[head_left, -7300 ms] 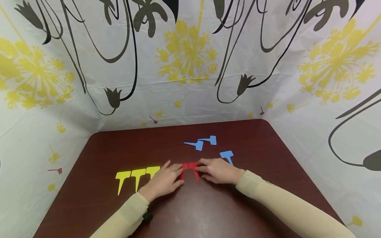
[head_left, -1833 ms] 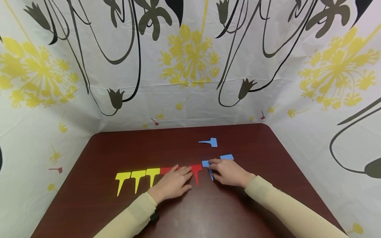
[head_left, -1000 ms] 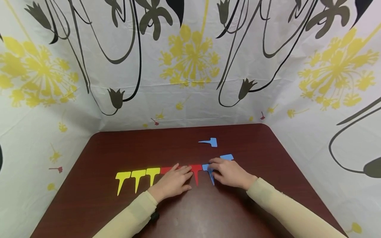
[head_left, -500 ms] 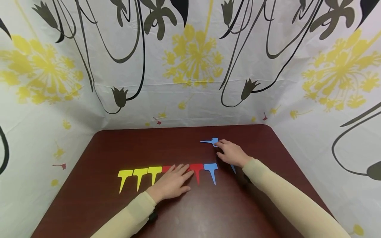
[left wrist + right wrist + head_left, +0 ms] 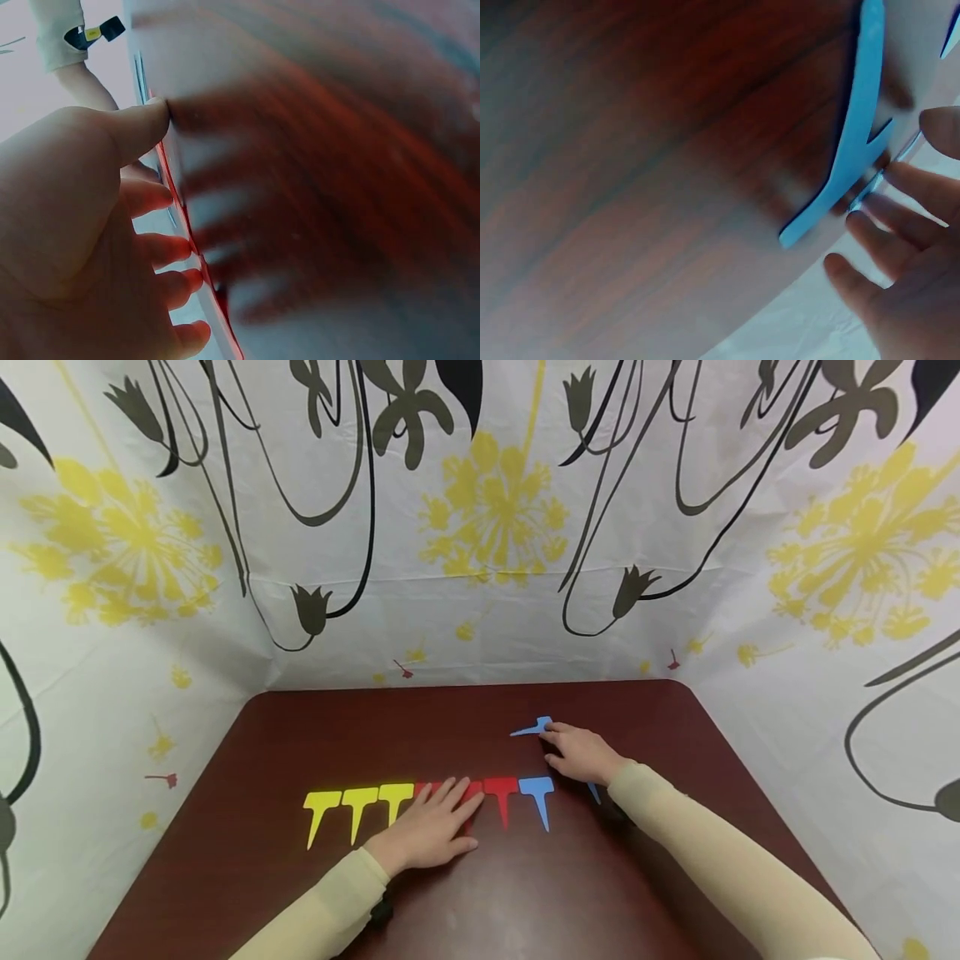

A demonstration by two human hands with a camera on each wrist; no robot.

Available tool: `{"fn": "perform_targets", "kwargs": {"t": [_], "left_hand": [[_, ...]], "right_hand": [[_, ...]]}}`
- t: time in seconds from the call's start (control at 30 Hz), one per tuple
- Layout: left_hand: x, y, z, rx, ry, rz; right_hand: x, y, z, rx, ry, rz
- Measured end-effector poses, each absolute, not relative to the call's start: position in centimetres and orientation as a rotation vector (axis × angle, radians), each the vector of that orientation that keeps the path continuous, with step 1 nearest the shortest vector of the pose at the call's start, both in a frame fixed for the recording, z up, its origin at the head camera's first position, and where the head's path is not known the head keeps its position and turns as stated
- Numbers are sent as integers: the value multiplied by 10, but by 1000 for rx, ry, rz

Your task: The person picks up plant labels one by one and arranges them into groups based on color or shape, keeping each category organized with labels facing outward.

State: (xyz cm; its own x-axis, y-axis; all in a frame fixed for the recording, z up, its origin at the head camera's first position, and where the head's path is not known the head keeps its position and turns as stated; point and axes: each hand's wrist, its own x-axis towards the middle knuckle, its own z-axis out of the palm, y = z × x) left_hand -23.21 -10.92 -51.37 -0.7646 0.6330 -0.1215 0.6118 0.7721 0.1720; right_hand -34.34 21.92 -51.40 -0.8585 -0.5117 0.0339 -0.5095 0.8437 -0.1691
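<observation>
Flat T-shaped plant labels lie on the dark wooden table (image 5: 480, 893). A row runs from yellow labels (image 5: 322, 802) through red labels (image 5: 501, 787) to one blue label (image 5: 536, 787). My left hand (image 5: 427, 827) rests with spread fingers over the red ones, partly hiding them; its fingertips touch their edge in the left wrist view. Farther back, my right hand (image 5: 585, 753) has its fingertips on another blue label (image 5: 542, 724), whose stem points left. A third blue label (image 5: 593, 792) lies under my right wrist, mostly hidden, and looks large in the right wrist view.
White cloth (image 5: 480, 627) with grey and yellow flower prints hangs close around the table's back and sides. The table's rounded back edge (image 5: 465, 686) lies just beyond the rear blue label.
One blue label has come from the back into the row beside the red. My right hand left it, reached back to another blue label, and that label has turned slightly. My left hand stays over the red labels.
</observation>
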Motion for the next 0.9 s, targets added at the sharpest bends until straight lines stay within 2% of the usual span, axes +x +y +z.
{"fn": "perform_targets", "kwargs": {"t": [0.37, 0.67, 0.9], "left_hand": [[-231, -111, -521, 993, 2815, 182], [-231, -110, -520, 938, 2875, 234], [-227, -112, -518, 923, 2828, 227]], "right_hand": [[-333, 238, -515, -982, 2988, -370], [-321, 210, -495, -804, 3086, -356], [-316, 190, -507, -733, 3083, -244]]}}
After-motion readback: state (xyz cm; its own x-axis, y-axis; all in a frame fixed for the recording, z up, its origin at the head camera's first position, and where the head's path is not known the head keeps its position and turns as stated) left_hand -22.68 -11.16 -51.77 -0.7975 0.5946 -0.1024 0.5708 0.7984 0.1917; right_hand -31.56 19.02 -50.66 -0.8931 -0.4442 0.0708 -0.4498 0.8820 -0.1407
